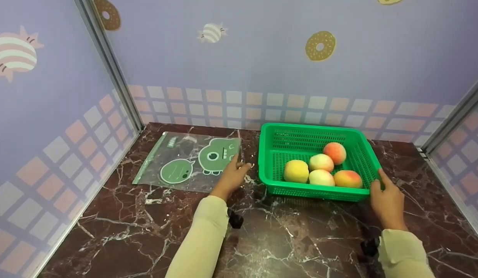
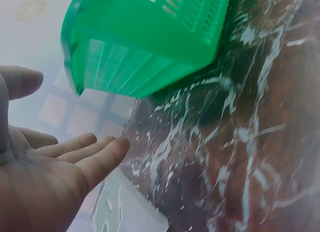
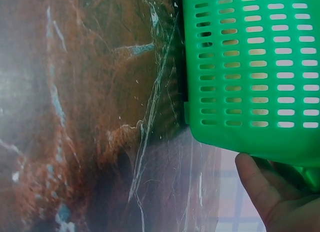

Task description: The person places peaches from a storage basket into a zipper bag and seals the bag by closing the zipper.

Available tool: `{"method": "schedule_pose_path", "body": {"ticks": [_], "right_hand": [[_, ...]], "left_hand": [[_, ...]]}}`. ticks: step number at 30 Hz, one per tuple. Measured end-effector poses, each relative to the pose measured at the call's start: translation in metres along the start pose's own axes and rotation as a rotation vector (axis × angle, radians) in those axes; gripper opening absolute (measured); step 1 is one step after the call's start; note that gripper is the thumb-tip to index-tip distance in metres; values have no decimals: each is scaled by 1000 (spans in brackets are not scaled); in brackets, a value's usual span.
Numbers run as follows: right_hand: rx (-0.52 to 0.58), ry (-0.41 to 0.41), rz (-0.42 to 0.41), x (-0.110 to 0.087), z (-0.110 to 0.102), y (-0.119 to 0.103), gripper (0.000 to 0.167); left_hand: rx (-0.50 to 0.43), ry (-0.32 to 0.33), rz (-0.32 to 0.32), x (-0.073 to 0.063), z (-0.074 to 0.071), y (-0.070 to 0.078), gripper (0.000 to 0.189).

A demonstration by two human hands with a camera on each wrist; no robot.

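Note:
In the head view, several peaches (image 1: 321, 163), yellow, pale and orange-red, sit inside a green plastic basket (image 1: 264, 162) with slotted walls. My right hand (image 1: 388, 200) holds the basket at its near right corner. In the right wrist view, its thumb (image 3: 252, 177) touches the basket's wall and the other fingers are partly hidden behind. My left hand (image 1: 232, 178) is over the right edge of a clear zip bag (image 1: 192, 150) printed with green cartoon figures. In the left wrist view, its fingers (image 2: 102, 159) are spread and hold nothing, apart from the basket.
Beneath everything is a dark red marbled table (image 1: 262, 235) with white veins. Purple patterned panels stand behind it (image 1: 262, 58) and at the left and right sides, joined by metal posts (image 1: 115, 69). The bag lies flat left of the basket.

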State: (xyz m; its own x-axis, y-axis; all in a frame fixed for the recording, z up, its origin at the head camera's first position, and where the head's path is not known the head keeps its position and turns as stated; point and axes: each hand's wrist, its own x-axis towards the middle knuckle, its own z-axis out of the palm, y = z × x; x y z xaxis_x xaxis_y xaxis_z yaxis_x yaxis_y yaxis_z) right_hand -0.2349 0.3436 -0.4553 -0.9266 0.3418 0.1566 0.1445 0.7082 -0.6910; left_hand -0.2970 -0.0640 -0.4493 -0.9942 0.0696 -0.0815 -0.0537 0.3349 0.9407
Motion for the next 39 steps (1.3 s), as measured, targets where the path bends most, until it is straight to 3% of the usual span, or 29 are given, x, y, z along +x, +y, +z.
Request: {"method": "schedule_pose_path", "body": {"ticks": [12, 22, 34, 39], "right_hand": [[-2, 12, -4, 1, 0, 2, 55], [-11, 5, 1, 3, 1, 2, 54], [-21, -8, 17, 5, -1, 1, 55], [-17, -5, 28, 4, 0, 1, 54]], "left_hand": [[110, 121, -85, 5, -25, -3, 74], [208, 130, -108, 13, -49, -10, 75], [384, 144, -64, 20, -70, -21, 70], [430, 125, -102, 19, -77, -26, 67]]}}
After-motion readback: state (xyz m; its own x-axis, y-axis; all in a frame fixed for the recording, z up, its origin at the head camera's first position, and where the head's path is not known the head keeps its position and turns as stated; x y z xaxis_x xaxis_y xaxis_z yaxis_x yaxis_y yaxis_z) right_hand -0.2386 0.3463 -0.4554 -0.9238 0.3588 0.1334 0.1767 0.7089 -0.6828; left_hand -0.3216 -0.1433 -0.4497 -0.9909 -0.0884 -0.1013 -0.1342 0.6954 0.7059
